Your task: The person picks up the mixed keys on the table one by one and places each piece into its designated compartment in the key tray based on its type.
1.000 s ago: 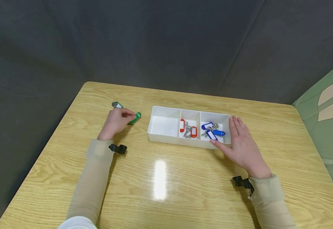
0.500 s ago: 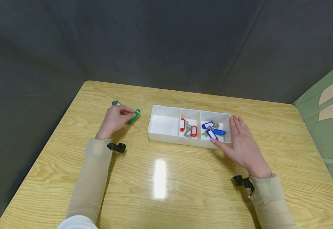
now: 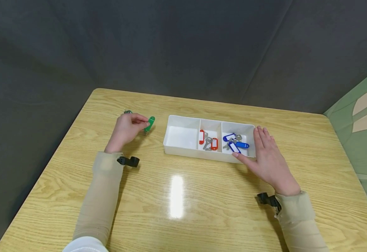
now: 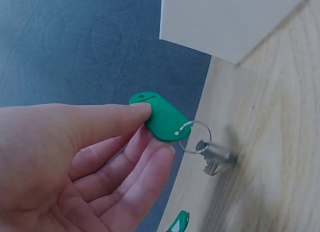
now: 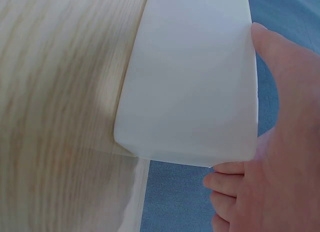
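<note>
My left hand (image 3: 126, 129) pinches a green key tag (image 3: 150, 123) between thumb and fingers, above the table to the left of the white divided box (image 3: 181, 137). In the left wrist view, a metal key (image 4: 212, 154) dangles by its ring from the tag's lower end. Another green key tag (image 4: 181, 220) lies on the table, mostly hidden behind my left hand in the head view. My right hand (image 3: 271, 161) rests against the box's right end, fingers straight along that end and thumb at the front rim.
Red key tags (image 3: 214, 144) with keys lie in the box's middle compartment, and blue key tags (image 3: 241, 145) with keys in the right one. Its left compartment shows a bare floor. A dark curtain (image 3: 171, 52) hangs behind the wooden table (image 3: 218, 210).
My left hand has lifted the green key tag slightly off the table, and its key now hangs below. The right hand stays at the box's end.
</note>
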